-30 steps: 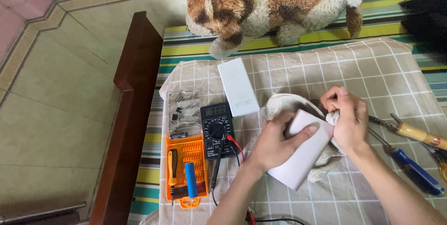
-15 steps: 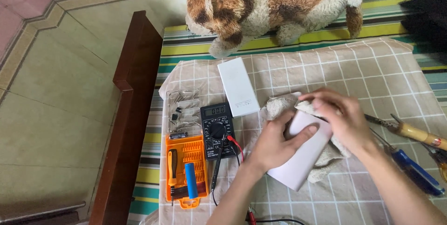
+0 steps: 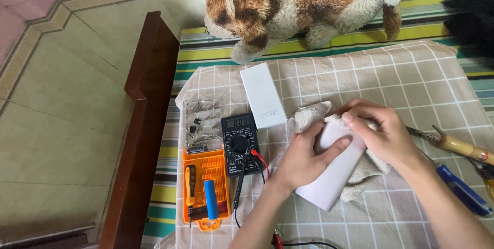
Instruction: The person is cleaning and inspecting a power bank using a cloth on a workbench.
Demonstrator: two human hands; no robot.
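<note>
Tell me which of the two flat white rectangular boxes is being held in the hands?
The tilted white rectangular box nearer the camera, gripped by both hands over a beige towel. The other white box lies untouched beside the black multimeter.

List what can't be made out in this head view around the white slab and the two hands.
- White slab: its upper end is covered by the right hand and the beige cloth.
- Left hand: its palm-side grip is hidden beneath the hand.
- Blue-handled tool and wooden-handled tool: cut off by the right edge.
- Clear parts box: contents too small.

Multimeter (image 3: 240, 143), orange screwdriver set (image 3: 205, 187), perhaps plush dog (image 3: 303, 7)
</note>
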